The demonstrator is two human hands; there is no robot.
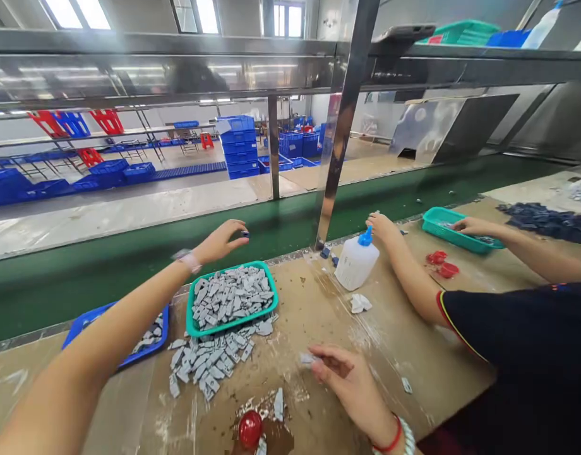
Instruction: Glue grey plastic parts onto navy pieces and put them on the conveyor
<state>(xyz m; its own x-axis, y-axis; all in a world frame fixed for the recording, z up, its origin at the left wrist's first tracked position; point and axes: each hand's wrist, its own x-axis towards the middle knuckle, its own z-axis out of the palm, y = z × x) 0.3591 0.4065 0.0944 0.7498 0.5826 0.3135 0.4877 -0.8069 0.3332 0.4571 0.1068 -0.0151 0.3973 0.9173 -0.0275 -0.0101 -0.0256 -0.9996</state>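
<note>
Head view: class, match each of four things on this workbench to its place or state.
Things:
1 left hand
2 right hand
3 white bottle
4 blue tray

Places or states:
A upright, a co-worker's hand at its cap
B pinches a small dark piece near the green belt
C left of the green tray, partly under a forearm
D holds a grey piece low over the table

Pairs: 1-B; 2-D; 3-A; 4-C.

parts [231, 296] in tray [189, 313], bottle [355, 264] right of tray
</note>
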